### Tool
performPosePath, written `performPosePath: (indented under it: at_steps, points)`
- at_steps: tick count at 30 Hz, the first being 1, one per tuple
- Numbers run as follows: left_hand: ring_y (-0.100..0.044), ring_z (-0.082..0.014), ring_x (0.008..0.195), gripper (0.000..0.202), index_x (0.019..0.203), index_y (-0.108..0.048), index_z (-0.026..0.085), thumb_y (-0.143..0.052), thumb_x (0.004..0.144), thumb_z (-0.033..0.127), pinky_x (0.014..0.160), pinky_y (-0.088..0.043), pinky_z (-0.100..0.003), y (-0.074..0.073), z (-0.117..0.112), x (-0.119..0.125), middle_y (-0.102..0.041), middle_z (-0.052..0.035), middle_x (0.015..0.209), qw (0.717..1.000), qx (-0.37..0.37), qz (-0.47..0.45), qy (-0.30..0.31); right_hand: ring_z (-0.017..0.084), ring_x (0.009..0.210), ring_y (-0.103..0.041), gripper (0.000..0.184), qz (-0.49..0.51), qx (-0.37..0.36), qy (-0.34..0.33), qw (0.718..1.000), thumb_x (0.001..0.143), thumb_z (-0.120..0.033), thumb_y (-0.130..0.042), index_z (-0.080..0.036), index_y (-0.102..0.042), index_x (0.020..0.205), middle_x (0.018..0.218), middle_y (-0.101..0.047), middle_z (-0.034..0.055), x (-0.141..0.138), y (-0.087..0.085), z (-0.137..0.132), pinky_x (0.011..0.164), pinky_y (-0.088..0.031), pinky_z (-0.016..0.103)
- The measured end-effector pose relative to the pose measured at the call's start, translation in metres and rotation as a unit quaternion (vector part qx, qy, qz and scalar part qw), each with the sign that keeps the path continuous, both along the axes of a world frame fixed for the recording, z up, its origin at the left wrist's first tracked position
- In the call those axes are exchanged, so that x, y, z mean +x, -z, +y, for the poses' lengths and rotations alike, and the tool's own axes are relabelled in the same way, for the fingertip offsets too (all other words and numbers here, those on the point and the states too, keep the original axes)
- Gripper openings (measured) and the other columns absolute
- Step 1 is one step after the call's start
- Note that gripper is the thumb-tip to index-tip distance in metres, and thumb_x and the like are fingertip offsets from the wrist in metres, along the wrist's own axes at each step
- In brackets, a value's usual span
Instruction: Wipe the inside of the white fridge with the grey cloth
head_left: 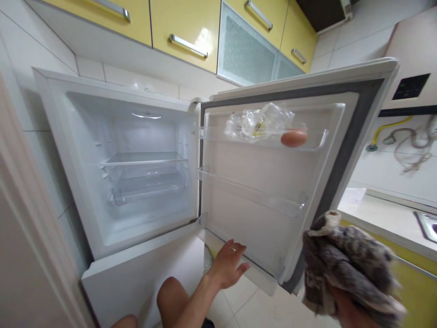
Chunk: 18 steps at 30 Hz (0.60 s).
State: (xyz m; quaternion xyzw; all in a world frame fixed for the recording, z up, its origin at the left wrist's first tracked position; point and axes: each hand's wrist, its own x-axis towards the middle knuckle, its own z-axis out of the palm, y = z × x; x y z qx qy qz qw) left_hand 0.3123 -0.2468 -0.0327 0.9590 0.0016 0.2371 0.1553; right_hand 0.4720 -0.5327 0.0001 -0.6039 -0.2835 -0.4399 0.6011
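A fridge door (pixel 252 177) stands wide open, swung to the right of the white fridge compartment (pixel 146 136). My left hand (pixel 228 266) is near the lower door shelf (pixel 249 269), its fingers apart and holding nothing; whether it touches the shelf I cannot tell. In my right hand (pixel 348 305), at the lower right by the door's outer edge, is a bunched grey-brown patterned cloth (pixel 351 259). The cloth hides most of that hand's fingers. On the top door shelf lie a brown egg (pixel 294 137) and some crumpled clear plastic (pixel 259 120).
Inside the fridge are a glass shelf (pixel 146 157) and a clear tray (pixel 150 184). Yellow cabinets (pixel 191 23) hang above. To the right are a countertop (pixel 385 212), a sink edge (pixel 428 223) and hoses (pixel 406 132). A pale upright edge (pixel 20 205) borders the left.
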Motion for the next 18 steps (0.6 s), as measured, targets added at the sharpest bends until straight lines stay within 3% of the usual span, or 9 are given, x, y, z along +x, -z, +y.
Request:
performPosePath:
  at_steps: [4,7,9,12,14,18]
  points:
    - [-0.046,-0.0268,0.147,0.052,0.146,-0.048,0.017,-0.056,0.097,0.032,0.127,-0.031,-0.053,0.009,0.017,0.008,-0.058,-0.0144,0.15,1.0,0.006,0.003,-0.023,0.034,0.093,-0.072,0.043,-0.172,-0.123,-0.025,0.977,0.081,-0.04,-0.077,-0.023,-0.068,0.12,0.106,-0.072,0.0131,0.011,0.004,0.034,0.071,-0.062,0.048]
    - [-0.028,-0.0323,0.156,0.067,0.153,-0.039,0.011,-0.057,0.089,0.018,0.127,-0.029,-0.057,0.021,0.037,0.007,-0.041,-0.0191,0.162,0.995,0.005,0.021,-0.1,0.034,0.104,-0.072,0.052,-0.162,-0.209,-0.056,0.963,0.087,-0.033,-0.068,-0.025,-0.061,0.138,0.118,-0.071,0.0156,0.017,0.004,0.056,0.077,-0.063,0.046]
    - [-0.022,-0.0327,0.157,0.076,0.156,-0.033,0.009,-0.056,0.084,0.013,0.128,-0.027,-0.058,0.023,0.046,0.006,-0.034,-0.0198,0.165,0.993,0.005,0.033,-0.118,0.032,0.107,-0.072,0.056,-0.136,-0.245,-0.073,0.957,0.089,-0.031,-0.065,-0.025,-0.055,0.144,0.123,-0.07,0.0141,0.016,0.007,0.071,0.08,-0.063,0.043]
    - [-0.026,-0.0298,0.156,0.075,0.156,-0.033,0.008,-0.05,0.083,0.011,0.129,-0.024,-0.054,0.016,0.049,0.005,-0.037,-0.0197,0.164,0.994,-0.008,0.043,-0.102,0.029,0.111,-0.07,0.061,-0.118,-0.314,-0.08,0.939,0.09,-0.022,-0.057,-0.025,-0.048,0.15,0.128,-0.068,0.0121,0.011,0.02,0.091,0.083,-0.062,0.039]
    - [-0.032,-0.0283,0.155,0.073,0.155,-0.035,0.005,-0.048,0.083,0.009,0.129,-0.025,-0.05,0.005,0.047,0.006,-0.042,-0.0211,0.161,0.993,-0.04,0.048,-0.099,0.028,0.11,-0.069,0.066,-0.13,-0.345,-0.051,0.928,0.088,-0.016,-0.054,-0.025,-0.045,0.153,0.128,-0.067,0.0124,0.007,0.031,0.103,0.084,-0.061,0.039]
    - [-0.047,-0.0279,0.146,0.075,0.154,-0.037,0.008,-0.046,0.08,0.005,0.124,-0.035,-0.044,-0.014,0.048,0.013,-0.055,-0.0188,0.152,0.987,-0.103,0.056,-0.109,0.03,0.106,-0.066,0.074,-0.156,-0.339,0.006,0.928,0.087,-0.013,-0.054,-0.027,-0.038,0.158,0.123,-0.066,0.0146,0.002,0.047,0.127,0.083,-0.059,0.043]
